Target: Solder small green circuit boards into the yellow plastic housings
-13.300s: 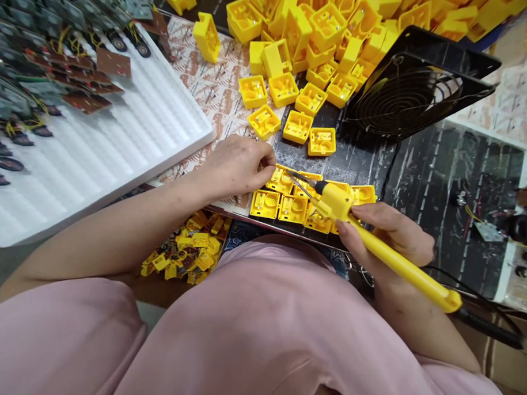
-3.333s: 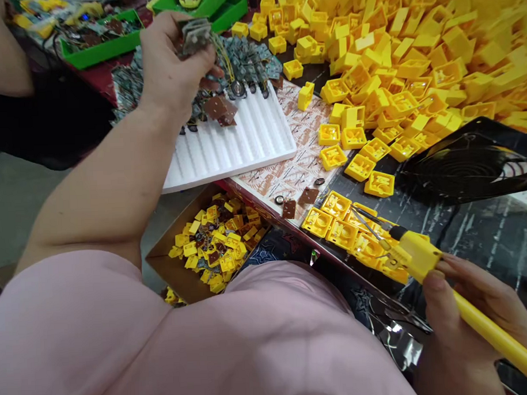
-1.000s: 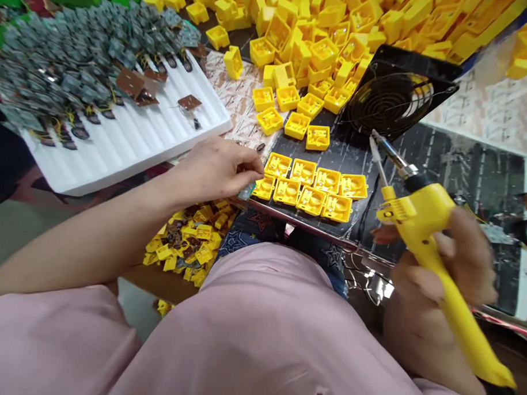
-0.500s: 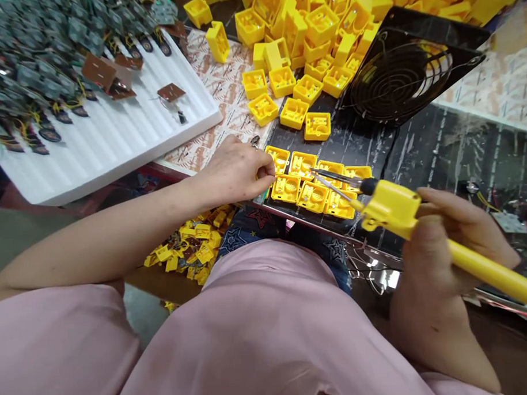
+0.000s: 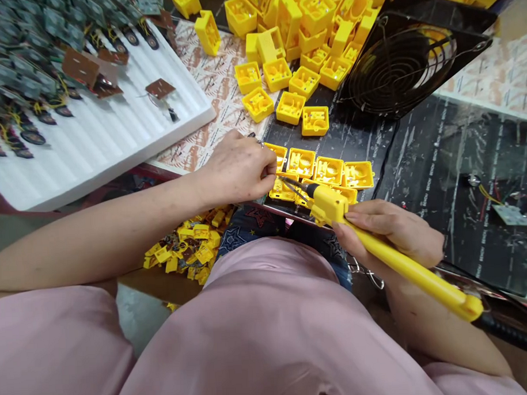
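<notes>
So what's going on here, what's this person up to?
A person grips a yellow soldering iron in their right hand, its tip reaching in among a group of square yellow plastic housings on a black sheet, right beside their left hand. Beyond lies a heap of more housings, and to the left a white foam tray carries small wired circuit boards.

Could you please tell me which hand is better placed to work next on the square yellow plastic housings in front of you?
I would judge the right hand: it grips a yellow soldering iron whose metal tip sits over the square yellow plastic housings. The left hand pinches at their edge, with no tool visible.
</notes>
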